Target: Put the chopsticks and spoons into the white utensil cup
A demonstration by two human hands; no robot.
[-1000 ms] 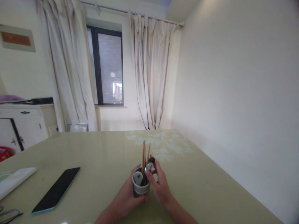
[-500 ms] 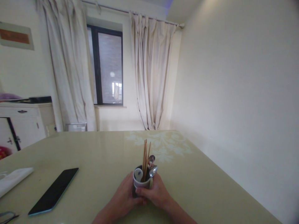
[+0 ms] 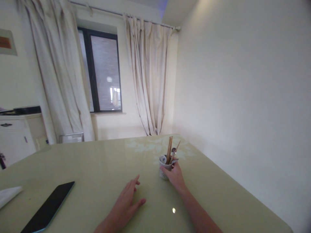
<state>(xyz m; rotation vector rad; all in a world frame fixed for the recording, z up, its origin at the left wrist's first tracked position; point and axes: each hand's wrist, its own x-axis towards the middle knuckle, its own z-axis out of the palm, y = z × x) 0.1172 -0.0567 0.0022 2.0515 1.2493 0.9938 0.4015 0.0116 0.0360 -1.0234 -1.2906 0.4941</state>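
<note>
Firstly, one cup [image 3: 163, 175], upright, containing chopsticks [image 3: 169, 149] and spoons [image 3: 173, 150]; right hand [image 3: 176, 178] gripping its side. At its eight o'clock: left hand [image 3: 125, 198], loosely open, thumb apart. Three o'clock: table edge [image 3: 220, 172]. Open tabletop [image 3: 97, 194] separates left hand from black device [image 3: 50, 207], nine o'clock.

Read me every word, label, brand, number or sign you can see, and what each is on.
None can be read.
White spoon in the cup: dark mark, too small to make out.
Cup's side: dark specks, holes or print, cannot tell which.
Black tablet: no lettering shows on its dark face.
</note>
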